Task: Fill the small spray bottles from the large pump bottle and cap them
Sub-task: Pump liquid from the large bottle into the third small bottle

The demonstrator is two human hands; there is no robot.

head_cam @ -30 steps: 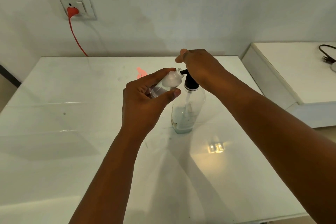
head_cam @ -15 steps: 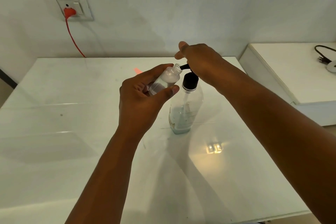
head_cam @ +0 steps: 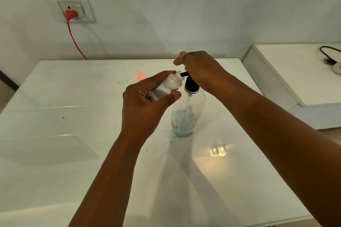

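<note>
Table top (head_cam: 73, 153) is super glossy, smooth white, mirror-like with reflections; the big pump bottle (head_cam: 188, 116) looks like clear shiny plastic with a black pump head (head_cam: 191, 84), and the small bottle (head_cam: 168, 86) looks frosted, translucent.

Two bare forearms, left hand (head_cam: 145, 105) and right hand (head_cam: 201, 70), no sleeves, unadorned fingers (head_cam: 166, 97).

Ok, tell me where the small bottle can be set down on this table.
Bare: the table left of the left hand, and the near strip in front of the pump bottle. Crowded: around the pump bottle, where the right hand and the small bottle meet.
</note>
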